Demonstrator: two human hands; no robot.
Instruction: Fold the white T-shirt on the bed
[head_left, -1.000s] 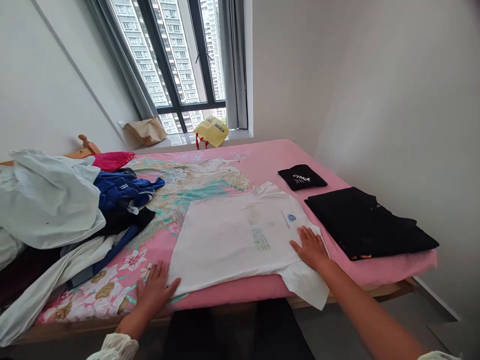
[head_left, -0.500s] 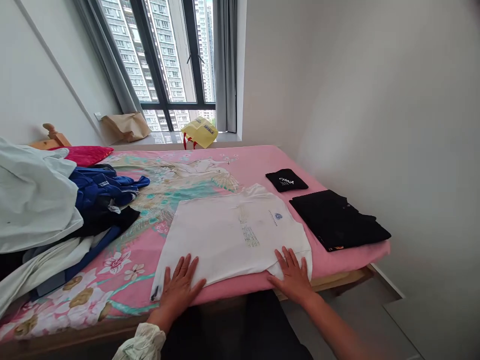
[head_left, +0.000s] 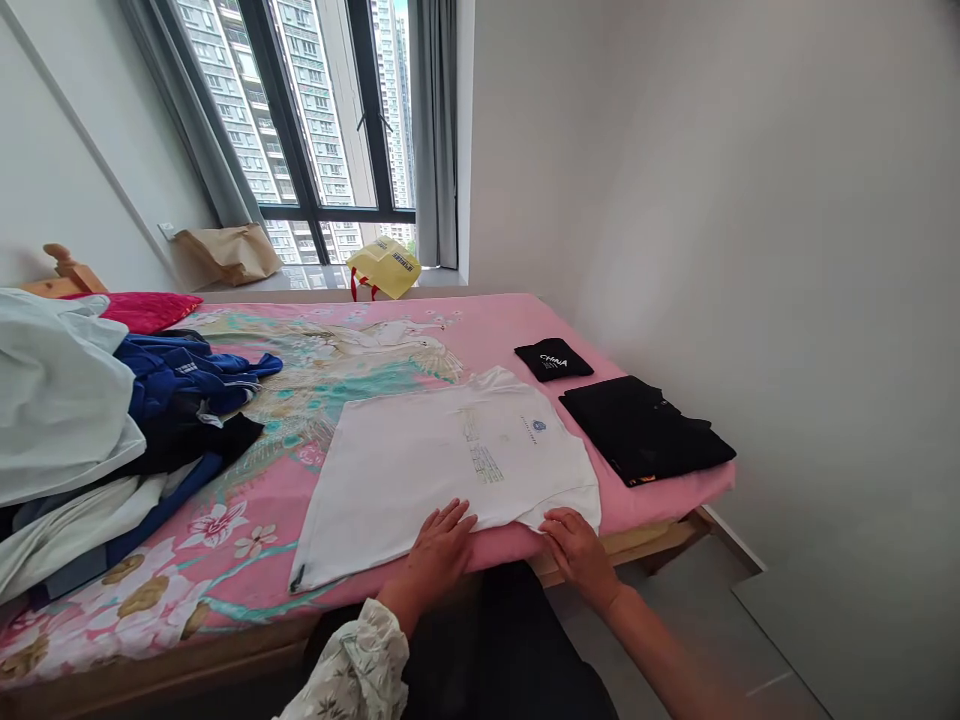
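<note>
A white T-shirt [head_left: 405, 460] lies spread sideways on the bed, its collar toward the far right and its hem at the left. Small print and a round blue logo show on it. My left hand [head_left: 441, 548] rests at the shirt's near edge, fingers stretched out and open. At the near sleeve, my right hand [head_left: 581, 555] is closed, its fingers bent over the sleeve's edge; the fingertips are partly hidden. Right of the shirt lies a folded black garment [head_left: 641, 425], and beyond it a smaller folded black one [head_left: 553, 359] with white lettering.
A heap of clothes [head_left: 60, 390], white, blue and black, fills the bed's left side. The pink flowered sheet [head_left: 487, 320] covers the bed. A paper bag [head_left: 229, 253] and a yellow bag [head_left: 386, 266] sit by the window. A wall stands at the right.
My left hand has slid right along the shirt's near edge, away from the hem. The right hand's fingers, spread before, have drawn in at the sleeve. The view has turned slightly right.
</note>
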